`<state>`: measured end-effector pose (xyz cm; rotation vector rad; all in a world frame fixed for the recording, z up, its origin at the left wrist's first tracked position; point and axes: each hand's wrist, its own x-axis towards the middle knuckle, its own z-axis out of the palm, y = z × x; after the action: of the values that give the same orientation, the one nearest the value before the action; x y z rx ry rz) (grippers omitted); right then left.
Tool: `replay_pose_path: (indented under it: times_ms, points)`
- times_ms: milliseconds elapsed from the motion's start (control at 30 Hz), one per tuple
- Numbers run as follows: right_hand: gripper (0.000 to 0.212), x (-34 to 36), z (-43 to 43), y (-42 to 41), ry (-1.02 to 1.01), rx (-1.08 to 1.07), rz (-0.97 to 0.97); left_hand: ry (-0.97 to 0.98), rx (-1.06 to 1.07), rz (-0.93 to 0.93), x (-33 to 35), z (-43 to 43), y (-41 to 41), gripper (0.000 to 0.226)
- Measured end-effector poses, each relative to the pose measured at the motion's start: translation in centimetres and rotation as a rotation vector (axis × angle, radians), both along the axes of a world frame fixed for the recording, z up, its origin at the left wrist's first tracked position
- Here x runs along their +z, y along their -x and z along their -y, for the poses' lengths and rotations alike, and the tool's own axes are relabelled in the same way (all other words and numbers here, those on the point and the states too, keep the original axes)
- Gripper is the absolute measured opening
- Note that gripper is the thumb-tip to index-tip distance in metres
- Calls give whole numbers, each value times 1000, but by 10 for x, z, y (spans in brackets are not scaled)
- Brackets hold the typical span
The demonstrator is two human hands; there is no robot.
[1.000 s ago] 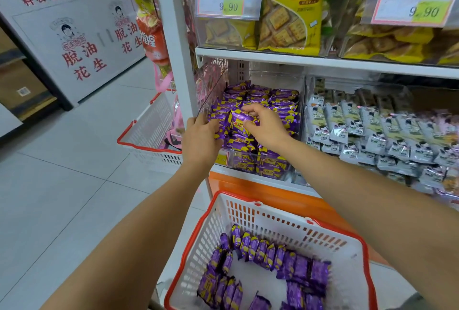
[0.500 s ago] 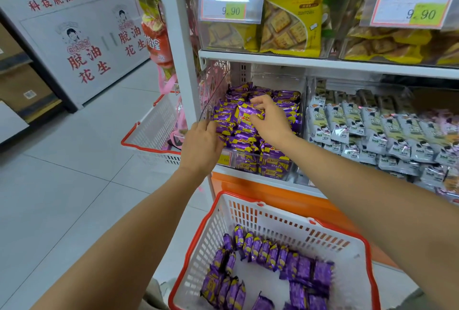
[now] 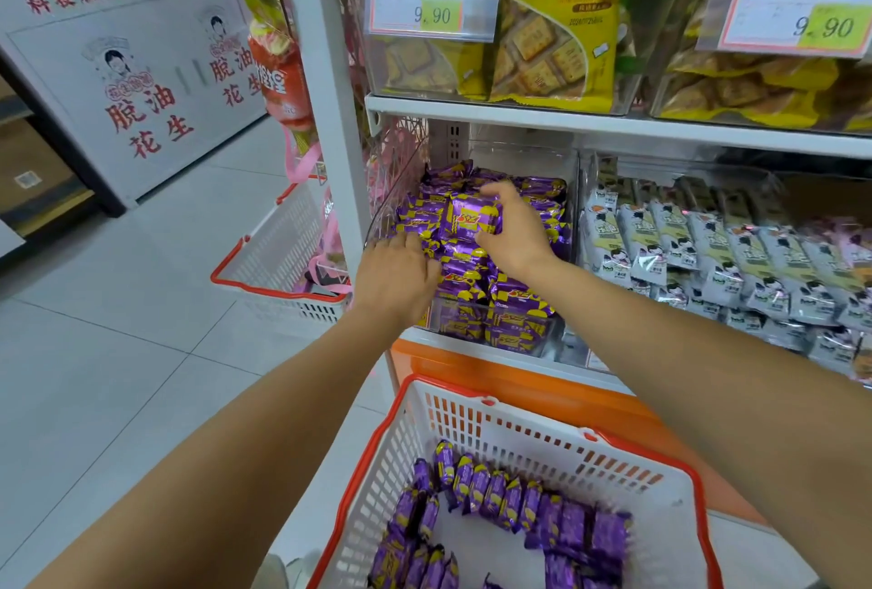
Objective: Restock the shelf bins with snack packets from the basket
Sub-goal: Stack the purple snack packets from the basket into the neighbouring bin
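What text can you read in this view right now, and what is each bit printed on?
"9.90": left price tag, upper shelf.
"9.90": right price tag, upper shelf.
"科技脱油": top of the white board on the floor.
"脱油花生": red characters lower on the same board.
"成语接龙": yellow bag.
Print on the purple packets and white packets: too blurred.
Fine print on both tags: too small.

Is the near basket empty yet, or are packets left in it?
Not empty. Purple packets lie in rows across the bottom of the basket, with bare patches between them.
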<state>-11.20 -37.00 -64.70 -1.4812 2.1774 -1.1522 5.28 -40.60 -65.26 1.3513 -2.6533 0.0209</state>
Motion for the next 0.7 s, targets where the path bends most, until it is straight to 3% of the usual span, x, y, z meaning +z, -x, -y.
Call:
replay_pose_path:
  times_ms: [167,400,700]
  points:
    - [48,9,28,12,77,-134,23,-26,-40,-170,6,24,17,50]
    - [45,6,84,39,132,-195,-48,5,-48,-58,6,74,42,70]
    - [39,-10,148,52,75,-179,-102,18,25,87,-1,98,62,70]
